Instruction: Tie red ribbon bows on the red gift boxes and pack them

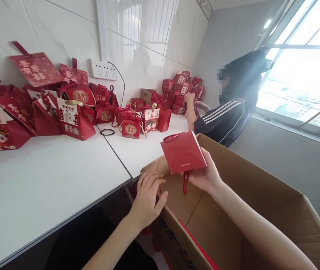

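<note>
My right hand (207, 174) grips a red gift box (184, 152) above a large open cardboard box (233, 168). One plain red face of the gift box, with small gold print, is turned toward me. A red braided cord hangs below it, and another cord lies along its upper edge. My left hand (150, 198) rests near the carton's rim with its fingers spread and nothing in it. Whether its fingertips touch the rim I cannot tell. Something red shows along the carton's inner near side.
Many red gift boxes (75, 118) stand on the white table (50, 180) along the tiled wall. More are stacked at the far end (181, 90), where a person in a dark striped sleeve (224, 116) reaches in. A power strip (103, 70) is on the wall.
</note>
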Available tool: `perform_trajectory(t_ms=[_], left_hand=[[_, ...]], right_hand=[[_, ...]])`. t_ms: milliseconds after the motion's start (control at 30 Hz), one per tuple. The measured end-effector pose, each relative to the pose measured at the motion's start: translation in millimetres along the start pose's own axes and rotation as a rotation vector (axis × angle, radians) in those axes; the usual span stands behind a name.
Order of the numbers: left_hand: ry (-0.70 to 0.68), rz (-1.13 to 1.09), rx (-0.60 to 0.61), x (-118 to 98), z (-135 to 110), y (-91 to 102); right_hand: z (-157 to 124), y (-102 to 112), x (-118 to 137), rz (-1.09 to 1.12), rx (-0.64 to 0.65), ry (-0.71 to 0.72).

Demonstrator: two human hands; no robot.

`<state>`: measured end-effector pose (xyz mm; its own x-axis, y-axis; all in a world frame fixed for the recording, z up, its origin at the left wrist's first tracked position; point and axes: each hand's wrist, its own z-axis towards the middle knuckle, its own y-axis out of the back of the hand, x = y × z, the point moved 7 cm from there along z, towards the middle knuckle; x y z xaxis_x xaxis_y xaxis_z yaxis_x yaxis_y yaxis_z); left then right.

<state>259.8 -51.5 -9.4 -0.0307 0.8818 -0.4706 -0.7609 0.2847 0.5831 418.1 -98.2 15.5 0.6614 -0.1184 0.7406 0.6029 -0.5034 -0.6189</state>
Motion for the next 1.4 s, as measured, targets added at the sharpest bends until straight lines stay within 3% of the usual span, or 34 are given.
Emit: perform_trajectory(t_ms=[200,400,467,567,833,1000,1133,1233,1333,1400], left_hand=[[0.078,-0.025,-0.055,6.2,-3.8,-11.5],[-0.011,-0.043,-0.2,7.7,-8.7,-5.0],[-0.03,-0.054,-0.257,9.3,-10.2,-5.7],[-0.055,-0.064,-0.301,11.1,-9.1,-9.9],[-0.103,-0.09,-0.337,12.0,-6.4,-12.5],[-0.093,-0.068,-0.326,13.6,-7.3,-10.3],[-0.105,-0.064,-0.332,15.1,-7.4,-10.6],[-0.083,-0.065,-0.321,19.3,-7.8,-13.4],[-0.028,-0.094,-0.305,26.2,-10.2,-16.7],[0.087,-0.163,-0.228,35.9,-11.8,-24.0]], right_hand=[[1.5,16.3,-9.0,0.015,0.037,-0.036],[-1.6,73.5,12.2,-0.199,-0.181,0.191],[-7.2,97.4,11.9,-0.191,-0.26,0.135],[-17.1,118.6,-4.5,-0.084,-0.274,-0.081],[-16.1,113.1,-44.8,0.007,-0.158,-0.291],[-17.6,115.1,-35.5,-0.139,-0.123,-0.262],[-40.2,130.6,-2.0,-0.512,-0.096,-0.231],[-71.9,158.2,14.8,-0.706,-0.153,-0.363],[-109.6,189.6,11.0,-0.609,-0.297,-0.553],[-129.0,201.7,-0.5,-0.477,-0.356,-0.621]])
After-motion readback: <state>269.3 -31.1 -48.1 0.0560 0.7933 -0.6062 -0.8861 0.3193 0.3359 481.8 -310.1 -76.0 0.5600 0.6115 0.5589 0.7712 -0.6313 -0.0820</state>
